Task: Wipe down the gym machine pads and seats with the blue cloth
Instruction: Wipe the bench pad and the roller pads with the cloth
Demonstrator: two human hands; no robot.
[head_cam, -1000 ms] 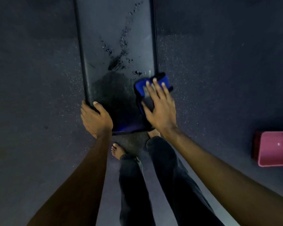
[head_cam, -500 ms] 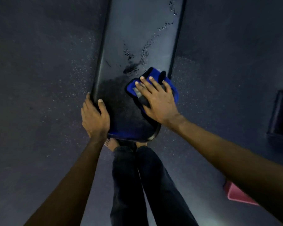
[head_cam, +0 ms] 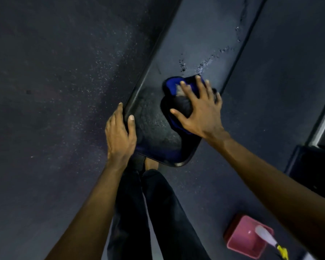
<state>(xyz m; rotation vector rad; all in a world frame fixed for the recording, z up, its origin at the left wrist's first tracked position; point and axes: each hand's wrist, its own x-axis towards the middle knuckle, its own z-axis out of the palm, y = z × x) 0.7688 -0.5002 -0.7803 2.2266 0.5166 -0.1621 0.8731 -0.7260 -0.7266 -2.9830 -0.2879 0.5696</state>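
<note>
A long black bench pad [head_cam: 201, 44] runs from the upper right down to my legs. Its near end looks wet and dull, and water drops [head_cam: 212, 59] lie farther up. My right hand [head_cam: 199, 109] presses the crumpled blue cloth [head_cam: 172, 87] flat on the pad with spread fingers. My left hand [head_cam: 120, 136] grips the pad's near left edge, thumb on top and fingers round the side.
The floor is dark speckled rubber [head_cam: 64, 91]. A pink tub [head_cam: 248, 239] with a white bottle [head_cam: 266, 235] stands on the floor at the lower right. A dark machine part [head_cam: 315, 166] stands at the right edge. My legs [head_cam: 148, 212] are under the pad's end.
My right hand has slid the blue cloth up the pad toward the water drops. The view has tilted, and the pink tub has come into sight lower right. My left hand keeps its grip.
</note>
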